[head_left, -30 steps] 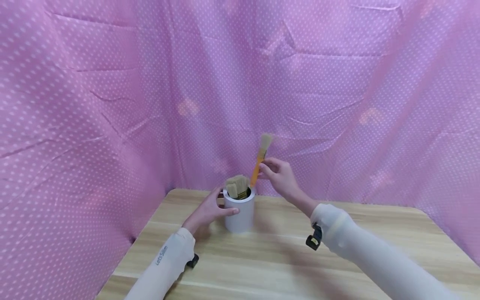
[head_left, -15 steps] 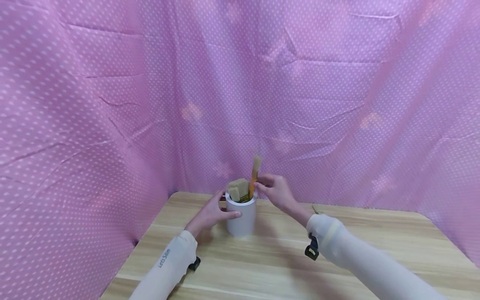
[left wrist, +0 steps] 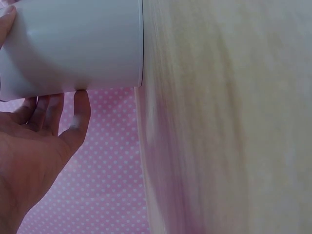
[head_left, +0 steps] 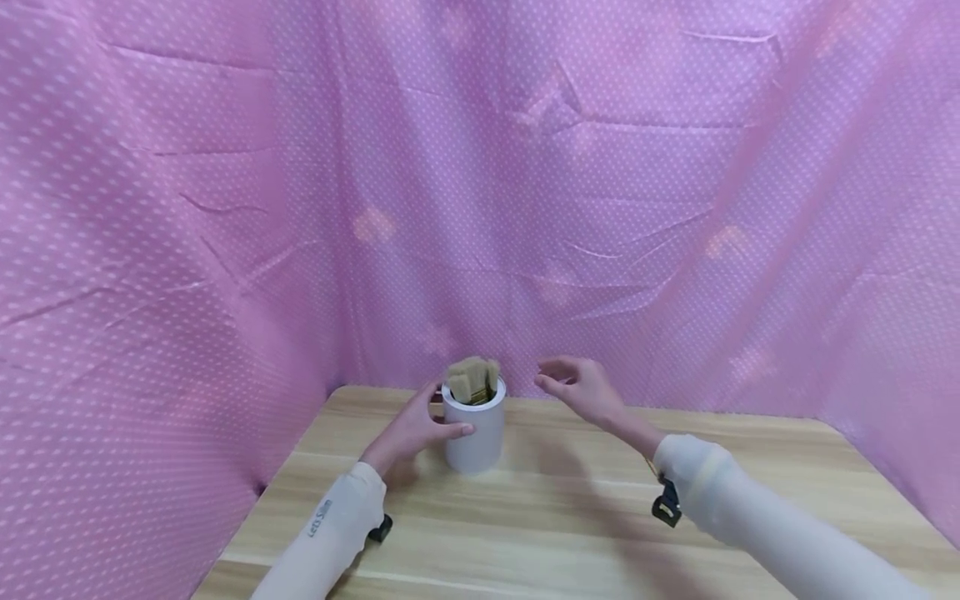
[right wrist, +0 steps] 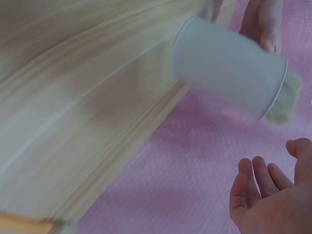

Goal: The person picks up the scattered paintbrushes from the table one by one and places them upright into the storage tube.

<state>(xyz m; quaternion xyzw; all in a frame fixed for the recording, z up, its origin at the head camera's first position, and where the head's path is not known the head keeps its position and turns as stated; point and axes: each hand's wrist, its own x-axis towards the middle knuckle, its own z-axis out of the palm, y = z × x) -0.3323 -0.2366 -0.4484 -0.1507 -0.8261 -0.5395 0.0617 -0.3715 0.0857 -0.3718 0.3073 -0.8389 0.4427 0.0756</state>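
Note:
A white cylindrical cup (head_left: 474, 433) stands on the wooden table (head_left: 570, 517) near its far edge. Several brushes (head_left: 471, 379) stand in it with their tan bristles up. My left hand (head_left: 423, 423) grips the cup from the left, thumb on the front and fingers behind. In the left wrist view the cup (left wrist: 73, 44) lies against the fingers (left wrist: 78, 117). My right hand (head_left: 562, 379) hovers just right of the cup's rim, fingers relaxed, holding nothing. The right wrist view shows that hand (right wrist: 268, 195), palm bare, apart from the cup (right wrist: 229, 66) and its bristles (right wrist: 285, 102).
A pink dotted cloth (head_left: 480, 192) hangs behind the table and along both sides. The table edge (head_left: 247, 517) runs close to the cloth on the left. Bare wood (head_left: 750, 467) stretches to the right of the cup and towards me.
My right hand lowered the orange-handled brush into the cup, let go of it and drew away to the right. My left hand kept its grip on the cup.

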